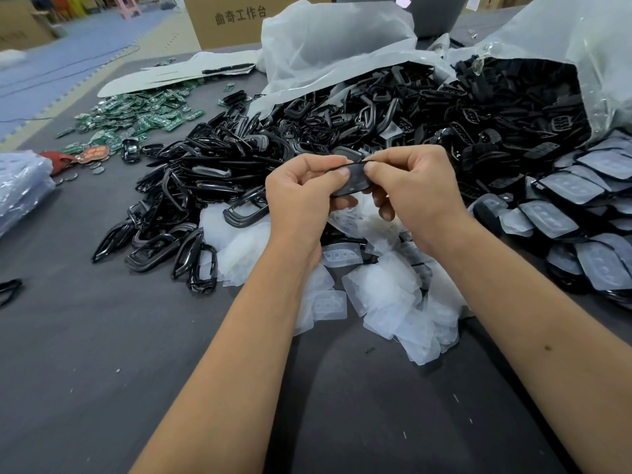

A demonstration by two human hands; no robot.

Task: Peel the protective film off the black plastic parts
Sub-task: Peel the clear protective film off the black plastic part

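Bags first: two translucent white plastic bags (342,39) lie open at table's far side, both spilling black plastic frames and button pads (359,111). One flat black plastic part (352,179) sits between your two hands, above pile of peeled clear film pieces (393,295). Your left hand (301,196) pinches its left end; your right hand (413,189) pinches its top edge. Film-covered parts (581,213) stack to your right, too many to count.

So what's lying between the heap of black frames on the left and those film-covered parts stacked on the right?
In the head view, a heap of peeled films lies between the black frames and the covered parts, beneath both hands holding one part.
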